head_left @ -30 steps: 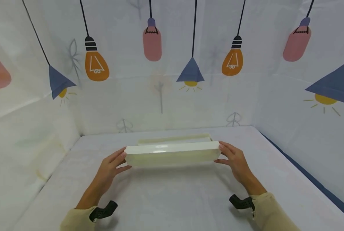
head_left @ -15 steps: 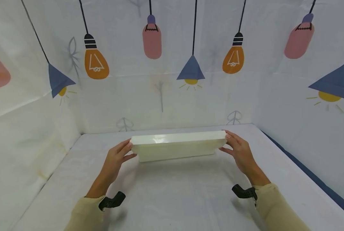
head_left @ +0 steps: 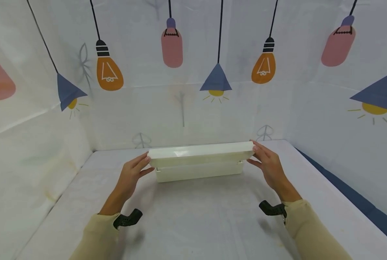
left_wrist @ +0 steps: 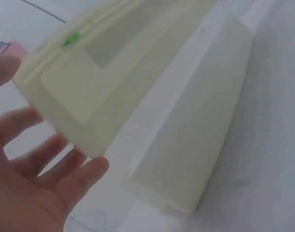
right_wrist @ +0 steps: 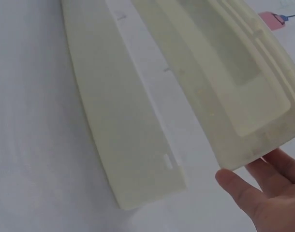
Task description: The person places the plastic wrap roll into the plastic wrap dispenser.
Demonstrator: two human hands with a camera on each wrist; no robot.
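A long white plastic cover (head_left: 200, 153) is held up by its two ends. My left hand (head_left: 130, 175) grips its left end and my right hand (head_left: 271, 169) its right end, thumbs and fingers on the edges. Just below and behind it stands a long white plastic box (head_left: 200, 172) on the table, apart from the cover as the wrist views show. The cover's hollow underside (left_wrist: 84, 104) faces the left wrist camera, with a small green piece (left_wrist: 70, 39) inside. In the right wrist view a slot (right_wrist: 168, 161) shows near the box's end.
A white cloth covers the table (head_left: 196, 216). White fabric walls (head_left: 141, 112) printed with hanging lamps stand behind and on both sides. A dark blue strip (head_left: 352, 191) runs along the table's right edge. Black camera mounts (head_left: 128, 218) sit on both wrists.
Both hands have carried the cover up and away from me, from in front of the box to above it. Over the last half second it rises slightly, showing more of the box's front.
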